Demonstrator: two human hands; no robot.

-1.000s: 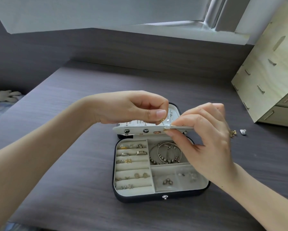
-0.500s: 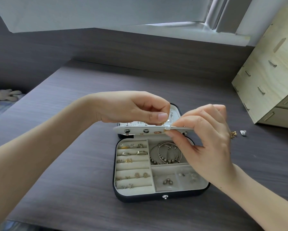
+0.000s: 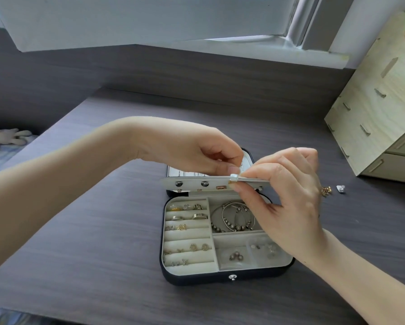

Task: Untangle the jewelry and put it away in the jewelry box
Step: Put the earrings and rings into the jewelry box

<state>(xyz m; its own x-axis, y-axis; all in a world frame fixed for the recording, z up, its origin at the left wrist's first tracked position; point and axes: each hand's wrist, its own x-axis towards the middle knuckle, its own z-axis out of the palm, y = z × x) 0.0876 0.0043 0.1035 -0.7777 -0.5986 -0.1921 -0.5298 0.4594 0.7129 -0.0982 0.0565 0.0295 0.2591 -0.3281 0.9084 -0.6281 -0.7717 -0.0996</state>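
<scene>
Jewelry in hand: pale stud (image 3: 234, 177) at edge of earring panel (image 3: 196, 183). Your left hand (image 3: 192, 151) pinches it, thumb against forefinger; your right hand (image 3: 288, 195) pinches panel edge just beside, other fingers curled. Panel held level over open jewelry box (image 3: 220, 276). Ring rolls (image 3: 187, 235) carry rings and studs; bracelets (image 3: 234, 216) fill top right compartment; small earrings (image 3: 236, 256) lie bottom right. Mostly stowed, you'd judge. Remaining: gold piece (image 3: 326, 191) and silver piece (image 3: 340, 188), loose on desk (image 3: 103, 231) right of box.
</scene>
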